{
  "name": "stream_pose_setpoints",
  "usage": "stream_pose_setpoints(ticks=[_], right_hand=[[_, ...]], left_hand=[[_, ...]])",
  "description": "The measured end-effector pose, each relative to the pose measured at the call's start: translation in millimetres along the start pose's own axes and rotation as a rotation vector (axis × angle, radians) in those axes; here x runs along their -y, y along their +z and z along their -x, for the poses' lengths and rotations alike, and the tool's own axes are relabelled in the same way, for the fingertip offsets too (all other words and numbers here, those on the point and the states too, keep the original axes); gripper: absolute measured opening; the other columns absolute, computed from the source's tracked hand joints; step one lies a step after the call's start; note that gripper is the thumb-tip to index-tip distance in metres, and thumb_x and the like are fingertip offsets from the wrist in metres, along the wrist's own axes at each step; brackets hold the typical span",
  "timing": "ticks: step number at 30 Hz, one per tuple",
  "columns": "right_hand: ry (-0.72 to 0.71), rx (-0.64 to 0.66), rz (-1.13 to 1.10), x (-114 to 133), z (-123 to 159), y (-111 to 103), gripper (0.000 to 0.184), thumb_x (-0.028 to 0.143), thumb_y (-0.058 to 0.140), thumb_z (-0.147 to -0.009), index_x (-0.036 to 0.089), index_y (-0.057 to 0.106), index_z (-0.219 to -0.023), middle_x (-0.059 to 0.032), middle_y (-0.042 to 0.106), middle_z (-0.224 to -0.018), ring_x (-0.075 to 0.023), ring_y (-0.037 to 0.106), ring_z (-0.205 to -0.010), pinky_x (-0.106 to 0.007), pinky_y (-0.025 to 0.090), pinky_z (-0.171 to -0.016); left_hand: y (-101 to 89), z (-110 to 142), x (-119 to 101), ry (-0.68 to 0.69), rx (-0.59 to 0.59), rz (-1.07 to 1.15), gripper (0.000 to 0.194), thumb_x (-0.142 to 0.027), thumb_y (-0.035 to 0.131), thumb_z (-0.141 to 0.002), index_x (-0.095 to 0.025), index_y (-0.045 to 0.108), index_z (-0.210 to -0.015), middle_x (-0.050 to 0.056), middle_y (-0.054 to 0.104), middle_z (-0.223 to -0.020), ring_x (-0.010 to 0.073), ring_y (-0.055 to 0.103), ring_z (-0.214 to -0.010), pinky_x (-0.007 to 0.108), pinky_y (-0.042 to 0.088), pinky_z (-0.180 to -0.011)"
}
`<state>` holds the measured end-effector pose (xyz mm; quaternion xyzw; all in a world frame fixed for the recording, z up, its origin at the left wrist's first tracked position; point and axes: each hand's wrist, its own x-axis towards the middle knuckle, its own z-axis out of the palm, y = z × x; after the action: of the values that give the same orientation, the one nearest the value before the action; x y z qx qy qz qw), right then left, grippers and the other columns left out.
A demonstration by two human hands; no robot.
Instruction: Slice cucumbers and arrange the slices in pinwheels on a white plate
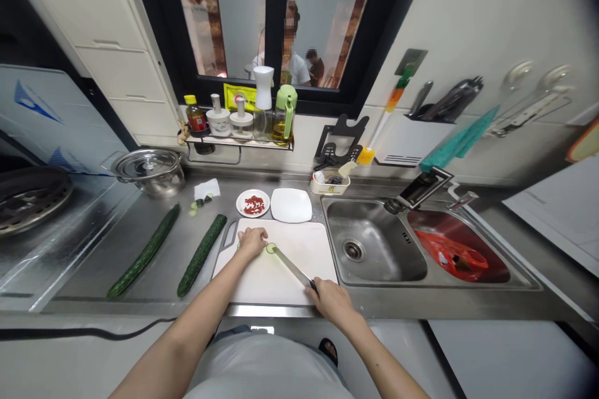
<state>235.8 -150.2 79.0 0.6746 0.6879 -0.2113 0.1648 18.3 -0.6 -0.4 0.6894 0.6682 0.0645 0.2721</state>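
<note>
A knife [292, 267] is in my right hand [330, 300], its fingers closed round the dark handle. The blade slants up and left over the white cutting board [281, 287]. By the knife's tip lies a pale green cucumber slice [271, 249]. My left hand [253, 241] rests on the board's upper left part with its fingers bent down; a green edge of a cucumber piece [238, 246] peeks out beside it, the rest hidden under the hand. Two whole cucumbers [202, 255] [146, 252] lie on the steel counter left of the board.
Behind the board stand a small plate [253, 203] of red pieces and a white square plate [291, 205]. Cucumber ends [200, 202] lie near a white tissue [206, 189]. A lidded pot [154, 171] is at back left, a sink [374, 243] at right. Another person [292, 65] appears beyond the window.
</note>
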Motion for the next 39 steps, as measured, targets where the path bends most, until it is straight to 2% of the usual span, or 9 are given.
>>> stream_pose_setpoints(ticks=[26, 39], right_hand=[[-0.007, -0.008, -0.012, 5.8, -20.0, 3.2, 0.037, 0.038, 0.036, -0.095, 0.015, 0.062, -0.108, -0.0164, 0.069, -0.105, -0.0265, 0.066, -0.098, -0.034, 0.045, -0.077], [-0.019, -0.013, 0.012, 10.9, -17.8, 1.9, 0.038, 0.036, 0.034, -0.095, 0.014, 0.062, -0.109, -0.0168, 0.069, -0.104, -0.0272, 0.066, -0.098, -0.036, 0.046, -0.077]], left_hand=[[-2.8, -1.4, -2.2, -0.023, 0.027, -0.015, 0.014, -0.024, 0.066, -0.075, -0.026, 0.066, -0.088, 0.001, 0.071, -0.097, 0.0255, 0.053, -0.107, 0.042, 0.031, -0.092], [-5.1, -0.9, -3.4, -0.023, 0.039, -0.023, 0.015, -0.024, 0.067, -0.074, -0.026, 0.066, -0.089, 0.001, 0.07, -0.097, 0.0259, 0.052, -0.109, 0.042, 0.029, -0.094]])
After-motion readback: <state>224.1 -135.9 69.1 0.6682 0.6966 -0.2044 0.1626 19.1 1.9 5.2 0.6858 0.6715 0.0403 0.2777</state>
